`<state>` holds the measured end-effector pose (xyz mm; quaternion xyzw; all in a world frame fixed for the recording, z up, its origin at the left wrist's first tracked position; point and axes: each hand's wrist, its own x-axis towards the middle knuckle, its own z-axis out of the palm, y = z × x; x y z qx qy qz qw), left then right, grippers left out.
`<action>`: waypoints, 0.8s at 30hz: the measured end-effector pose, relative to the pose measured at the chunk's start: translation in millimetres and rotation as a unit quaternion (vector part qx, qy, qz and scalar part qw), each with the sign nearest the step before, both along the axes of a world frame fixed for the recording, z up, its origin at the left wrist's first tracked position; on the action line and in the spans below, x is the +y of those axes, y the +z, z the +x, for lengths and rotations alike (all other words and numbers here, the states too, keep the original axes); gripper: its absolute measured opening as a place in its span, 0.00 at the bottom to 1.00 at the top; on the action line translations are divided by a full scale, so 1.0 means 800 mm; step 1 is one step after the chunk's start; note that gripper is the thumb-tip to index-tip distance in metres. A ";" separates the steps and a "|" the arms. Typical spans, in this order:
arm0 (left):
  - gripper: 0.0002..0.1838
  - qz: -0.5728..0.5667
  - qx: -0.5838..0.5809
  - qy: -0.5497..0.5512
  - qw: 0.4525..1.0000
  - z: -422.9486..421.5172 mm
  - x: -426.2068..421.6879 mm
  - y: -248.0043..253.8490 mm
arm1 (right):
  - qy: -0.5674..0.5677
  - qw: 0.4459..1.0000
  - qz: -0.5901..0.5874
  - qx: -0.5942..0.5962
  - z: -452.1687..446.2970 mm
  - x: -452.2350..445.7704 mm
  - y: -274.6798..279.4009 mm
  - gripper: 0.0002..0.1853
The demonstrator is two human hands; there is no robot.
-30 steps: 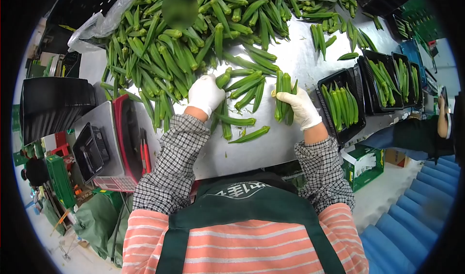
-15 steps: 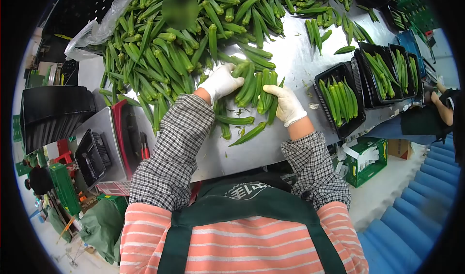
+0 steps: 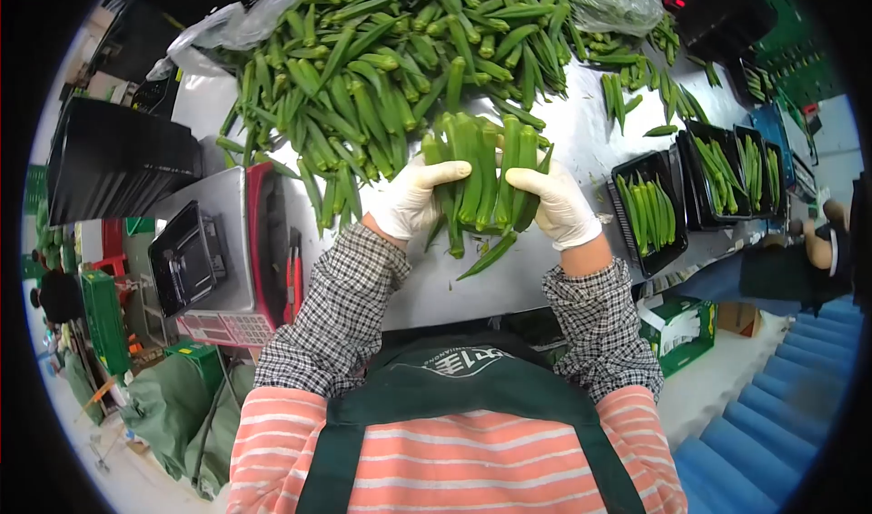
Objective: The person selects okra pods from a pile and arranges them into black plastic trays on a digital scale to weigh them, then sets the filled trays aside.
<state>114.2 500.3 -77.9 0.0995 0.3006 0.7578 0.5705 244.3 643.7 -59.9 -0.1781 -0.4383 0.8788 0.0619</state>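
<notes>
Between my two gloved hands a bunch of okra [image 3: 480,164] stands side by side, stem ends toward me or away, lifted off the metal table. My left hand [image 3: 411,192] grips the bunch from the left, thumb across its front. On the right edge my right hand [image 3: 556,201] closes round the same bunch, thumb pressed over the pods. Fingers behind the okra are hidden. Below, a loose okra pod [image 3: 488,255] lies on the table. Just beyond my hands spreads a large okra heap [image 3: 363,87].
Black trays holding okra [image 3: 647,212] line the table's right side. A black tray [image 3: 186,255] rests on a scale [image 3: 236,232] at left, beside red-handled scissors [image 3: 293,278]. Stacked black trays [image 3: 118,164] stand farther left. Another person's arm [image 3: 822,246] shows at far right.
My hands have brought their okra together into one bunch and raised it from the table. The left hand now grips its left side. The view has shifted slightly.
</notes>
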 end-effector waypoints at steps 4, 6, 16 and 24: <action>0.26 0.052 -0.167 0.027 0.984 -0.005 -0.071 0.001 | 0.054 0.994 -0.090 0.033 -0.035 -0.041 0.011 0.23; 0.26 0.073 -0.164 0.041 0.983 -0.007 -0.101 0.010 | 0.091 0.992 -0.075 0.033 -0.050 -0.056 0.013 0.25; 0.24 0.074 -0.033 0.439 0.895 -0.019 -0.304 0.121 | 0.388 0.885 0.223 0.131 -0.242 -0.266 0.130 0.22; 0.19 0.007 -0.050 0.570 0.820 -0.085 -0.438 0.089 | 0.463 0.737 0.491 0.038 -0.367 -0.475 0.133 0.22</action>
